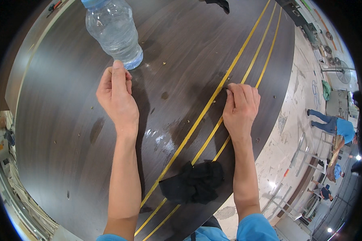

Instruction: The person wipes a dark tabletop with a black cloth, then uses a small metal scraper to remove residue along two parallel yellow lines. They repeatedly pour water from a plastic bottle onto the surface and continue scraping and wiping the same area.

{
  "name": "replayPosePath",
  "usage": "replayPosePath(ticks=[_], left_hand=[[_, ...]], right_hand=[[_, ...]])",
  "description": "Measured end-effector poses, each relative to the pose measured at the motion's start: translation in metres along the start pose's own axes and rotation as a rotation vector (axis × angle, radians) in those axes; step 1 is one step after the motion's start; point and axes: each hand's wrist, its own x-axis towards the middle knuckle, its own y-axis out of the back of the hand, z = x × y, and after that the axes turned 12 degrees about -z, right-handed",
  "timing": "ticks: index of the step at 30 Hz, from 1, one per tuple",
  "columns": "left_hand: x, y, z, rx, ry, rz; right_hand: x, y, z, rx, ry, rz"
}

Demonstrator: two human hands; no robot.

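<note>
My left hand hangs over the dark wood-grain board with its fingers curled and the thumb across them; nothing shows in it. Just beyond its thumb stands a clear plastic bottle with a blue cap, holding clear liquid. My right hand is pinched closed at the long yellow stripe nearest the board's middle. A tiny dark bit shows at its fingertips, too small to name. Two more yellow stripes run beneath that hand. A crumpled black cloth lies across the stripes, between my forearms.
Wet smears and small crumbs dot the board. A black object lies at its far edge. Beyond the right edge are a littered floor, metal frames, a fan and a bending person in blue.
</note>
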Motion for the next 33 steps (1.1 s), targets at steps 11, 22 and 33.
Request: replayPosePath(ticks=[11, 22, 33], left_hand=[[-0.0003, -0.0033, 0.0010, 0.020, 0.020, 0.005], [-0.0009, -0.0044, -0.0006, 0.080, 0.000, 0.000], [-0.0021, -0.0048, 0.0010, 0.087, 0.020, -0.001]], right_hand=[[0.0012, -0.0012, 0.0032, 0.014, 0.008, 0.005], [-0.0011, -0.0006, 0.0027, 0.033, 0.032, -0.037], [-0.0059, 0.0030, -0.0010, 0.052, 0.051, -0.079]])
